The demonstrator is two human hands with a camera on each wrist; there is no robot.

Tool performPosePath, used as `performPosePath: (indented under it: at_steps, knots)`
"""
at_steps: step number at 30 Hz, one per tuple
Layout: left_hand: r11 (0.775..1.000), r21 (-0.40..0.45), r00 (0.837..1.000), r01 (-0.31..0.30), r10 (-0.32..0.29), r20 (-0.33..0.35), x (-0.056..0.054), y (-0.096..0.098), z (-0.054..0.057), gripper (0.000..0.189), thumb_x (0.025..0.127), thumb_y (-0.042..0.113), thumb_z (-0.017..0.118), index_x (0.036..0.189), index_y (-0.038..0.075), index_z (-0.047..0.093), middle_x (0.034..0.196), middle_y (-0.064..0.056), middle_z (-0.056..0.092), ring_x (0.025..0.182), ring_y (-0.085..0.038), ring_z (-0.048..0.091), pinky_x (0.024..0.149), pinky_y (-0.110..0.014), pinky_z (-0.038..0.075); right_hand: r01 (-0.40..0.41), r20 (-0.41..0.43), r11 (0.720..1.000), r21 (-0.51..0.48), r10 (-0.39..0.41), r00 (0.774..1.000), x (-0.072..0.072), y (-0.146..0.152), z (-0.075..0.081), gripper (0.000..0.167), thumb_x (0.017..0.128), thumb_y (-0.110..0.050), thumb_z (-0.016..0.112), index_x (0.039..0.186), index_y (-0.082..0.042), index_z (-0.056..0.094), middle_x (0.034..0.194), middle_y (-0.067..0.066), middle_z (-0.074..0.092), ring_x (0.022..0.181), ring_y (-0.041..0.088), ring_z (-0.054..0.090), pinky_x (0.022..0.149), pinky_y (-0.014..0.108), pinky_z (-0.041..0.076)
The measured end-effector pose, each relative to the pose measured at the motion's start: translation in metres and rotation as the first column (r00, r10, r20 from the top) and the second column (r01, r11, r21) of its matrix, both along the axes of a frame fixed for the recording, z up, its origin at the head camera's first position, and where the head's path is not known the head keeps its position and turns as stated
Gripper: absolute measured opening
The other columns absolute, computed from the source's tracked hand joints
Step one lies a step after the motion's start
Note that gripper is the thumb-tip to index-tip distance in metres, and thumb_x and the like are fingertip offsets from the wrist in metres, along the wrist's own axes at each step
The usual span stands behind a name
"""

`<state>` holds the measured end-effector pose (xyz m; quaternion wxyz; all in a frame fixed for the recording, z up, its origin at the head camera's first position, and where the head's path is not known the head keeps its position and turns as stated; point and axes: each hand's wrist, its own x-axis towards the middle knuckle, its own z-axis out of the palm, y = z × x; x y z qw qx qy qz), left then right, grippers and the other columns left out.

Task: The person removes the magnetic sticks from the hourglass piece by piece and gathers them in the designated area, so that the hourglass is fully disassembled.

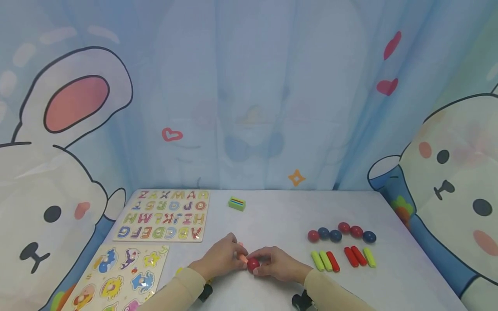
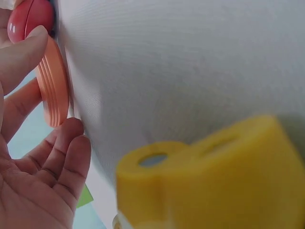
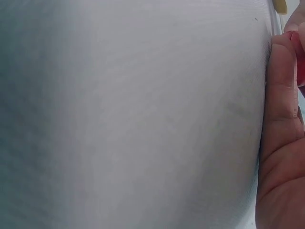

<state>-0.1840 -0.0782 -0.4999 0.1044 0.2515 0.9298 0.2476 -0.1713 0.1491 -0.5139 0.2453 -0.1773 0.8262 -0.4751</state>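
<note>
Low over the front middle of the table, my left hand (image 1: 221, 258) pinches a ribbed orange stick (image 2: 53, 88), thumb on one side and fingers on the other. The stick's upper end meets a shiny red ball (image 2: 34, 18) with a seam round it. My right hand (image 1: 281, 264) holds that red ball (image 1: 253, 264) between thumb and fingers, close against the left fingertips. Seen from the right wrist, the hand's edge lies along the white tabletop (image 3: 157, 109), and only a sliver of the ball (image 3: 300, 59) shows past the fingers.
Right of the hands lie several red and blue balls (image 1: 336, 236) and several red and yellow-green sticks (image 1: 351, 256). An alphabet board (image 1: 161, 236) and a picture puzzle board (image 1: 128, 263) are at left. Behind sits a small green striped block (image 1: 237, 203). A blurred yellow object (image 2: 209, 186) fills the left wrist foreground.
</note>
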Motion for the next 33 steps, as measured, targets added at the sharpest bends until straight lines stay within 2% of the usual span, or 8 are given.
performPosePath:
  at_steps: [4, 7, 15, 24, 33]
  knots:
    - [1.000, -0.001, 0.999, 0.021, -0.021, -0.029, 0.0003, 0.0017, -0.0001, 0.030, 0.079, 0.030, 0.085, 0.107, 0.022, 0.078, 0.115, 0.003, 0.056, 0.100, -0.012, 0.056, 0.091, -0.033, 0.050, 0.000, -0.001, 1.000, -0.007, 0.000, 1.000, 0.0003, 0.0000, 0.0000, 0.038, 0.086, -0.016, 0.079, 0.123, -0.019, 0.070, 0.118, 0.001, 0.064, 0.101, 0.021, 0.055, 0.091, 0.047, 0.049]
    - [1.000, 0.001, 0.999, 0.030, -0.030, -0.030, 0.0004, 0.0022, 0.0010, 0.029, 0.080, 0.029, 0.085, 0.106, 0.020, 0.078, 0.122, 0.000, 0.058, 0.109, -0.015, 0.058, 0.097, -0.037, 0.049, -0.002, 0.004, 1.000, -0.013, 0.002, 1.000, 0.0001, 0.0000, -0.0009, 0.039, 0.086, -0.015, 0.079, 0.124, -0.019, 0.070, 0.118, 0.001, 0.064, 0.101, 0.021, 0.055, 0.090, 0.044, 0.050]
    - [0.999, -0.008, 0.999, 0.044, -0.044, -0.030, -0.0001, 0.0023, 0.0028, 0.026, 0.079, 0.030, 0.086, 0.103, 0.022, 0.079, 0.126, -0.001, 0.060, 0.118, -0.020, 0.056, 0.102, -0.040, 0.045, -0.016, 0.018, 0.999, -0.044, 0.017, 1.000, -0.0016, 0.0011, -0.0024, 0.039, 0.087, -0.012, 0.078, 0.124, -0.017, 0.069, 0.118, 0.001, 0.064, 0.103, 0.022, 0.054, 0.088, 0.041, 0.051]
    - [0.999, -0.016, 0.999, 0.036, -0.036, -0.024, -0.0014, 0.0027, 0.0007, 0.025, 0.077, 0.031, 0.087, 0.100, 0.022, 0.080, 0.123, 0.000, 0.061, 0.115, -0.018, 0.056, 0.102, -0.039, 0.046, -0.017, 0.023, 1.000, -0.023, 0.017, 1.000, -0.0013, 0.0003, -0.0007, 0.038, 0.087, -0.013, 0.078, 0.124, -0.018, 0.070, 0.118, 0.000, 0.064, 0.105, 0.023, 0.053, 0.092, 0.048, 0.048]
    - [1.000, -0.007, 1.000, 0.017, -0.017, 0.003, -0.0003, 0.0025, 0.0010, 0.022, 0.078, 0.030, 0.086, 0.099, 0.023, 0.080, 0.124, 0.000, 0.061, 0.116, -0.019, 0.056, 0.102, -0.041, 0.045, -0.008, 0.052, 1.000, -0.030, 0.010, 0.999, -0.0013, -0.0006, -0.0014, 0.038, 0.087, -0.012, 0.077, 0.124, -0.018, 0.069, 0.118, 0.000, 0.064, 0.106, 0.022, 0.054, 0.093, 0.045, 0.051]
